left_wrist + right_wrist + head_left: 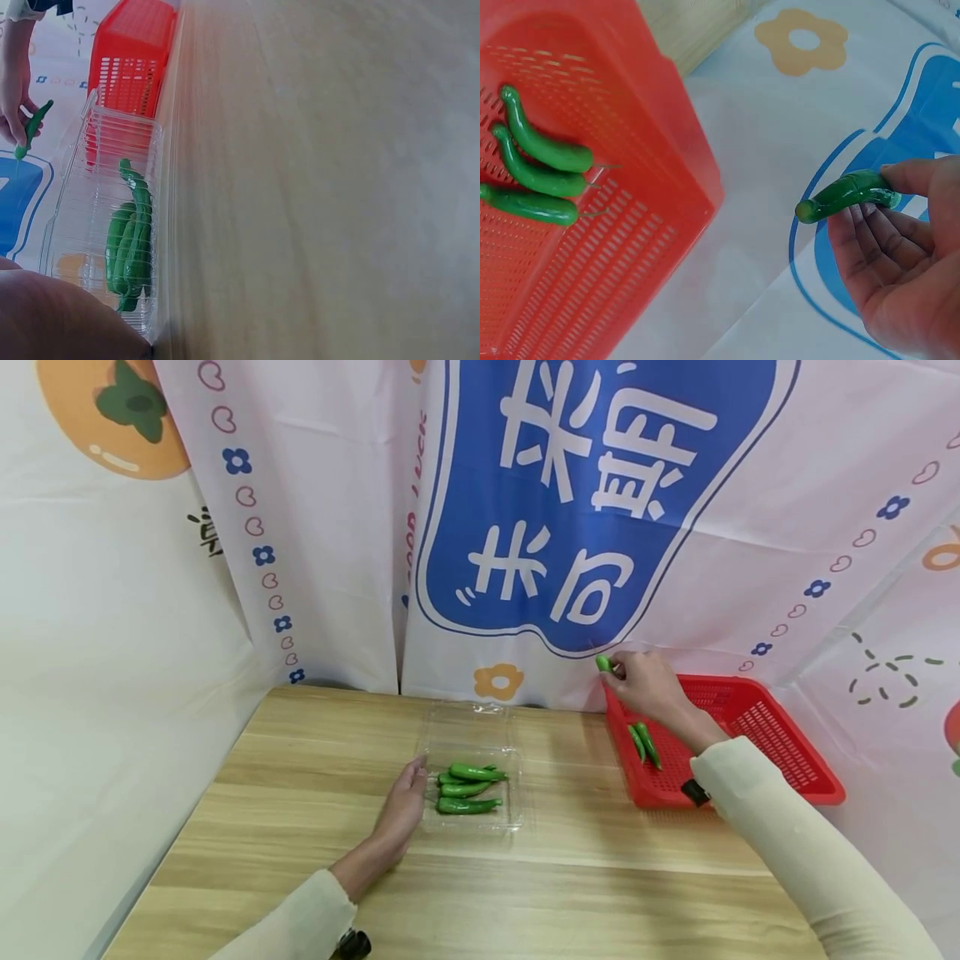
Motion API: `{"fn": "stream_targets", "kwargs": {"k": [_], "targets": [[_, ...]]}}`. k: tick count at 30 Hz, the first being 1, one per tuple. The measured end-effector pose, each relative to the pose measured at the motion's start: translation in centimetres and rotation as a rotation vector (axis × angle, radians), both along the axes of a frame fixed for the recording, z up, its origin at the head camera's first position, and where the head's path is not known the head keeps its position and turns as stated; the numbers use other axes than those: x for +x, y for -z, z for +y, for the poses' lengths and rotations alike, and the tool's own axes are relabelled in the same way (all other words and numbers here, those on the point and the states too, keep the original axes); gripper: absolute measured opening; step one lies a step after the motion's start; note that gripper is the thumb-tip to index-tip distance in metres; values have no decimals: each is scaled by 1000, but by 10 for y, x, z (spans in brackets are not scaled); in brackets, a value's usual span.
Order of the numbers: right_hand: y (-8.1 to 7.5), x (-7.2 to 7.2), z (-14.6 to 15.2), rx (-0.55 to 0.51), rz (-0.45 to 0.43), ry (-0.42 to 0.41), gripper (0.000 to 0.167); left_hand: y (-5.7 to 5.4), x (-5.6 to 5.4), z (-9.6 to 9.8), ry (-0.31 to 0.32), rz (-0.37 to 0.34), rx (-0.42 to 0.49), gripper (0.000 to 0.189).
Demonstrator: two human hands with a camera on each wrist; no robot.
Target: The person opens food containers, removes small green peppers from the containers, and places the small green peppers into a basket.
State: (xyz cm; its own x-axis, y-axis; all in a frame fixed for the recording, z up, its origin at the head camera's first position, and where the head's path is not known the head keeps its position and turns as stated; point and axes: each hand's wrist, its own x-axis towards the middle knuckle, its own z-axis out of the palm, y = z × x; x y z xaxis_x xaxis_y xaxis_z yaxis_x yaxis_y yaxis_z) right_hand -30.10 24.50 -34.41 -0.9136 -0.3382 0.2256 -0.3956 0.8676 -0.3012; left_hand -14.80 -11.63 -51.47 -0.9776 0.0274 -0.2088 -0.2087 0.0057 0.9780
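“未来可期”, “GOOD LUCK” on backdrop cloth

Head view is bright; left wrist view's tabletop is blurred.

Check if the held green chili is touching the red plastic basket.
Apart. The right wrist view shows white backdrop between the held green chili and the red plastic basket.
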Motion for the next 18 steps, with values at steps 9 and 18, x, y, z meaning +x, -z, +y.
{"fn": "stream_targets", "kwargs": {"k": [9,18], "targets": [[4,-12,21,-4,-2,65,21,-1,2,-1,2,1,-17,57],[9,-23,44,-26,-41,156,27,0,1,0,12,-2,0,58]]}}
